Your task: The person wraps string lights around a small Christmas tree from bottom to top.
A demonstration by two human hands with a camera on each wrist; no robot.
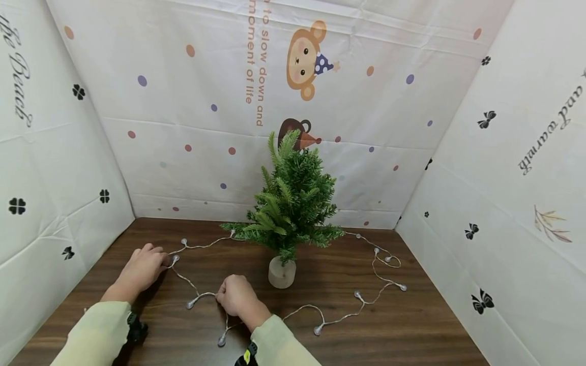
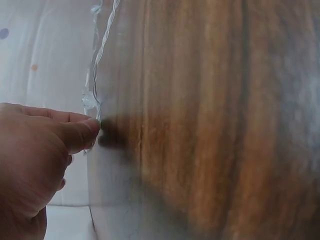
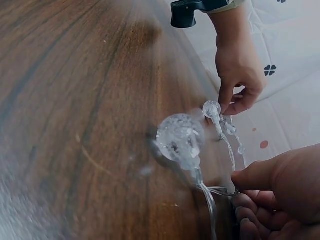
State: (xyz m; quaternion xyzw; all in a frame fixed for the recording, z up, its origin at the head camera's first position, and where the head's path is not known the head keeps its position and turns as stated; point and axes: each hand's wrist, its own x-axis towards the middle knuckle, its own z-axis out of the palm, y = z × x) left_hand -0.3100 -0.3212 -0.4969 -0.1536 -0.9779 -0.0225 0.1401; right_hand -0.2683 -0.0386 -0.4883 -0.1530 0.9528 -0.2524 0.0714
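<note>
A string of lights with clear round bulbs (image 1: 189, 304) loops across the wooden table and runs behind a small artificial Christmas tree (image 1: 293, 198). The tree stands upright on a pale round base (image 1: 281, 272). At the left, my left hand (image 1: 144, 267) pinches the wire between thumb and forefinger, close to a bulb (image 2: 88, 100). My right hand (image 1: 238, 296) pinches another stretch of the wire in front of the tree and left of its base. Near those fingertips, a large clear bulb (image 3: 181, 141) shows in the right wrist view.
White printed cloth (image 1: 206, 76) hangs behind the brown table (image 1: 366, 335), with more cloth at the left (image 1: 41, 152) and right (image 1: 503, 203). More of the light string (image 1: 339, 320) lies in curves to the right of the tree. Dark wrist straps sit at both sleeves.
</note>
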